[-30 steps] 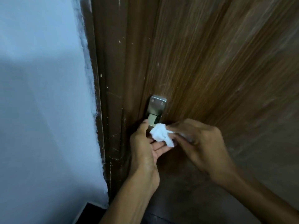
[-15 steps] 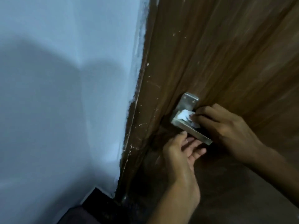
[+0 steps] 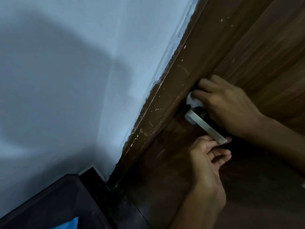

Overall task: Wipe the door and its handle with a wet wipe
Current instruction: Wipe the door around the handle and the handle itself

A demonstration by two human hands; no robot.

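The brown wooden door [image 3: 264,52] fills the right side, tilted in view. Its silver lever handle [image 3: 204,127] sticks out toward me. My right hand [image 3: 227,104] presses a crumpled white wet wipe [image 3: 191,100] against the door at the handle's base, covering the metal plate there. My left hand [image 3: 208,156] is below, fingers curled, with fingertips touching the free end of the lever. Most of the wipe is hidden under my right fingers.
A scratched dark brown door frame [image 3: 165,103] runs diagonally beside the door. A pale blue wall [image 3: 74,80] fills the left. A dark piece of furniture [image 3: 54,204] sits at the bottom left with something bright blue [image 3: 72,224] on it.
The view has swung left and tilted. My right hand moved the wipe up from the lever to the handle's base. My left hand now touches the lever's end.
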